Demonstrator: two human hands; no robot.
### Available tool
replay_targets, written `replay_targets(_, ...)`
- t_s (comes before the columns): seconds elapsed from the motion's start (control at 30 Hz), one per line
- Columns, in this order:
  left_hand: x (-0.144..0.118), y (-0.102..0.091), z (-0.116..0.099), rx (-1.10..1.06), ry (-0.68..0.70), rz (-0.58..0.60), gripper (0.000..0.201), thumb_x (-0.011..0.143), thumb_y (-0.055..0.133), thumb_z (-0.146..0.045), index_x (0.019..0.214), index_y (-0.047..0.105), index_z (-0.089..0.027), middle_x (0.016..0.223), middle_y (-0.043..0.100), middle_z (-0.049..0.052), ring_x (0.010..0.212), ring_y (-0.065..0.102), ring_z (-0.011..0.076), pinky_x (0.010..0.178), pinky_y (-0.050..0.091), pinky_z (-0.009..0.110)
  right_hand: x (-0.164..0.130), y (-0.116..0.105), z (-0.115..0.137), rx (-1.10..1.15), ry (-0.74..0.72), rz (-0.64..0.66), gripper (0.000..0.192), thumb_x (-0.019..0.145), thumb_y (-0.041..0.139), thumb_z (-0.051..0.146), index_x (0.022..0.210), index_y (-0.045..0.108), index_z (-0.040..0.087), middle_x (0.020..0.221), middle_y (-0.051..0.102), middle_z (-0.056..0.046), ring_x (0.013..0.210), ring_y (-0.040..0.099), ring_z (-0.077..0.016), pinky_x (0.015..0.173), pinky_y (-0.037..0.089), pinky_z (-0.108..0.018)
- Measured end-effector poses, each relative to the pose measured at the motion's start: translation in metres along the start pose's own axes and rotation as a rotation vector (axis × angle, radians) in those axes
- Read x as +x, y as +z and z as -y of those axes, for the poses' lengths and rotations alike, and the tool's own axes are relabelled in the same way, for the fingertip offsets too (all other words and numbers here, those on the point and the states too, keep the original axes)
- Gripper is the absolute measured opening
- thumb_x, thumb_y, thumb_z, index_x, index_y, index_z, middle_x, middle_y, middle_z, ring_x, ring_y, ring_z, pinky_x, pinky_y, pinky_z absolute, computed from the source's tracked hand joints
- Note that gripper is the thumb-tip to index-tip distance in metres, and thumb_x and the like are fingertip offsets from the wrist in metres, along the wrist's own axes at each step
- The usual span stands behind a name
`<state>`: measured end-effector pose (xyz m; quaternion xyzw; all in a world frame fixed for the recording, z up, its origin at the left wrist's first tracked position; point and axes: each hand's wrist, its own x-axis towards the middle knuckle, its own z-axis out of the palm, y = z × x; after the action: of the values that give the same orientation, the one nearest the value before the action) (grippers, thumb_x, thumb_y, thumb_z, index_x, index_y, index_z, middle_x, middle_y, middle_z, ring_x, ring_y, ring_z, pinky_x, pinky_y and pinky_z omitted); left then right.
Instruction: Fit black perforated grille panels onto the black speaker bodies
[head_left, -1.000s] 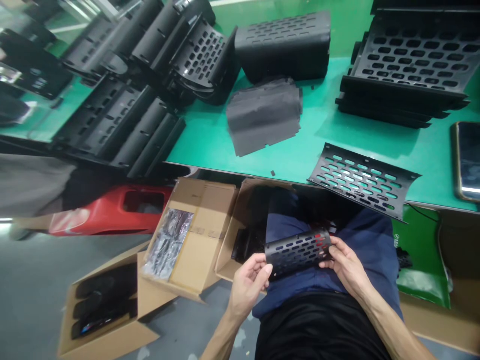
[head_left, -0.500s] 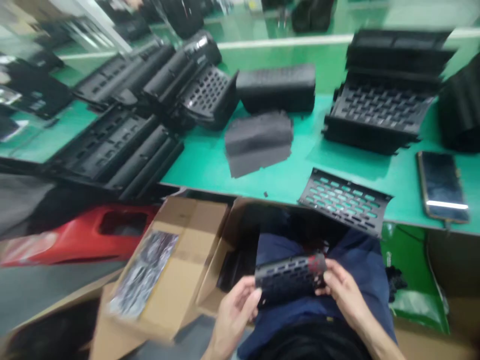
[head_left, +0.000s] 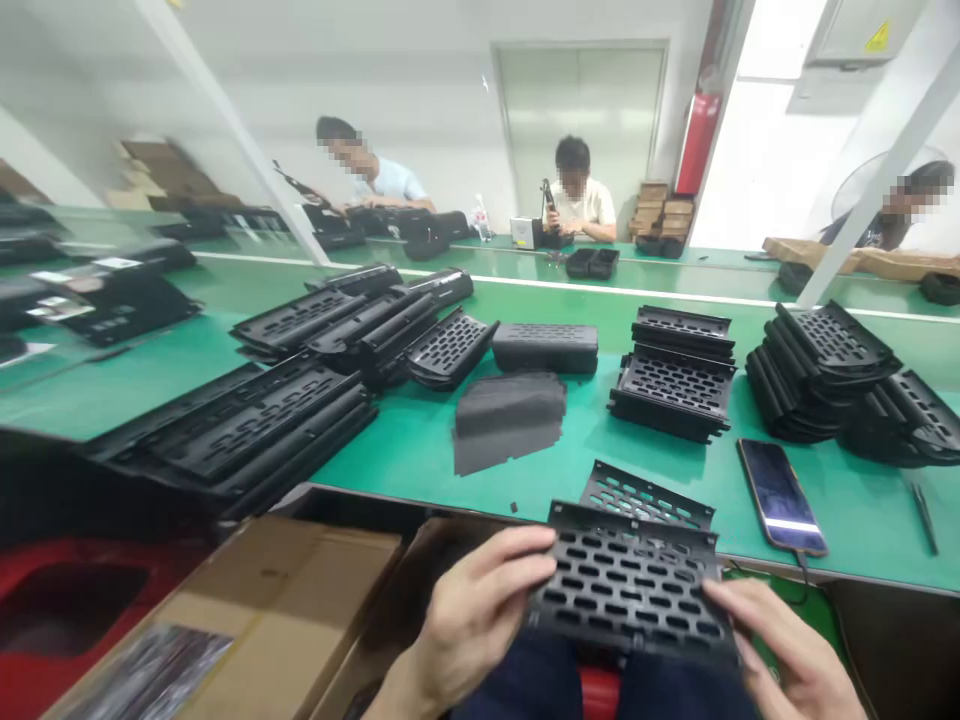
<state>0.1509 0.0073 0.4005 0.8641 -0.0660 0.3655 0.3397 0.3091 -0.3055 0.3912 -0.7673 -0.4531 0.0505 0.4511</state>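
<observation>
Between my two hands I hold a black perforated panel [head_left: 634, 585] with rows of oblong slots, raised in front of the table edge. My left hand [head_left: 480, 610] grips its left side, fingers on the face near the upper corner. On the opposite side my right hand [head_left: 787, 640] pinches the edge. Just behind, partly covered by the held panel, a second slotted panel [head_left: 649, 497] lies at the table's edge. Farther in are a dark flat sheet [head_left: 510, 420] and a closed black slotted housing [head_left: 546, 347].
Stacks of black slotted panels stand right of centre [head_left: 667, 390] and farther right [head_left: 817, 370]; long black housings [head_left: 255, 430] pile up on the left. A phone [head_left: 782, 495] with a cable lies right. Below left sits a cardboard box [head_left: 300, 590]. Several people work across the table.
The view has tilted up, bringing the far side of the room into sight. The held panel is raised from my lap to the table edge, its slotted face turned toward me.
</observation>
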Motion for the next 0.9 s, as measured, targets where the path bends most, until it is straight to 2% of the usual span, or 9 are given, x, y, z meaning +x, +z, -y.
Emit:
replay_targets(0.07,0.025,0.014,0.02,0.004,0.072,0.023,0.039,0.093,0.053,0.003,0.119,0.069,-0.022,0.123,0.074,0.01,0.111,0.073,0.0173,0.099,0.061,0.027,0.014,-0.006,-0.008,-0.167,-0.06,-0.014,0.051,0.101,0.052,0.017,0.148,0.055,0.036,0.133,0.065,-0.008,0.121,0.068,-0.0215,0.099,0.057,-0.026)
replay_targets(0.13,0.04,0.025,0.038,0.024,0.11,0.132,0.045,0.09,0.047,0.007,0.121,0.068,-0.019,0.129,0.072,0.012,0.12,0.069,0.0202,0.103,0.06,0.033,0.021,-0.004,-0.02,-0.268,-0.058,-0.042,0.055,0.1,0.048,0.015,0.151,0.05,0.036,0.128,0.062,-0.007,0.115,0.068,-0.018,0.097,0.057,-0.024)
replay_targets(0.2,0.047,0.032,0.05,0.062,0.139,0.238,0.054,0.083,0.041,0.011,0.119,0.068,-0.019,0.131,0.072,0.011,0.131,0.062,0.0251,0.107,0.058,0.043,0.022,0.003,-0.031,-0.316,-0.048,-0.043,0.056,0.099,0.046,0.013,0.151,0.049,0.034,0.12,0.059,-0.007,0.108,0.069,-0.0162,0.094,0.058,-0.024)
replay_targets(0.27,0.047,0.035,0.054,0.076,0.149,0.275,0.058,0.077,0.041,0.012,0.118,0.068,-0.02,0.127,0.073,0.009,0.134,0.058,0.0272,0.108,0.057,0.049,0.02,0.012,-0.038,-0.333,-0.031,-0.05,0.055,0.098,0.049,0.015,0.15,0.05,0.033,0.12,0.056,-0.008,0.109,0.067,-0.0177,0.093,0.058,-0.026)
replay_targets(0.37,0.042,0.037,0.052,0.056,0.137,0.232,0.049,0.082,0.052,0.006,0.121,0.065,-0.02,0.122,0.074,0.008,0.121,0.061,0.026,0.101,0.06,0.048,0.014,0.024,-0.043,-0.311,-0.015,-0.137,0.046,0.098,0.055,0.021,0.143,0.057,0.032,0.117,0.055,-0.007,0.098,0.067,-0.0184,0.083,0.06,-0.026)
replay_targets(0.5,0.039,0.042,0.049,0.074,0.175,0.145,0.032,0.093,0.059,-0.003,0.12,0.063,-0.02,0.112,0.074,0.009,0.099,0.062,0.022,0.084,0.063,0.039,0.017,0.031,-0.045,-0.227,0.032,-0.196,0.036,0.103,0.055,0.026,0.137,0.063,0.034,0.085,0.052,0.001,0.062,0.055,-0.0132,0.057,0.05,-0.023)
replay_targets(0.6,0.042,0.045,0.049,0.074,0.191,0.127,0.029,0.095,0.057,-0.002,0.119,0.062,-0.018,0.107,0.074,0.009,0.095,0.062,0.0212,0.081,0.062,0.037,0.028,0.03,-0.044,-0.2,0.087,-0.23,0.032,0.104,0.055,0.029,0.133,0.068,0.031,0.083,0.053,0.001,0.06,0.053,-0.014,0.055,0.046,-0.024)
replay_targets(0.77,0.049,0.051,0.051,0.125,0.192,0.086,0.027,0.096,0.058,-0.004,0.119,0.063,-0.018,0.107,0.074,0.009,0.094,0.062,0.0219,0.081,0.061,0.038,0.049,0.022,-0.04,-0.198,0.139,-0.255,0.032,0.102,0.057,0.035,0.131,0.069,0.029,0.083,0.058,0.0,0.065,0.058,-0.0165,0.06,0.049,-0.027)
replay_targets(0.9,0.046,0.059,0.055,0.197,0.152,0.075,0.032,0.096,0.058,-0.005,0.125,0.062,-0.018,0.109,0.074,0.009,0.095,0.064,0.0232,0.082,0.06,0.041,0.06,0.017,-0.036,-0.224,0.213,-0.256,0.031,0.098,0.059,0.041,0.12,0.074,0.026,0.079,0.061,0.0,0.06,0.057,-0.0164,0.056,0.051,-0.027)
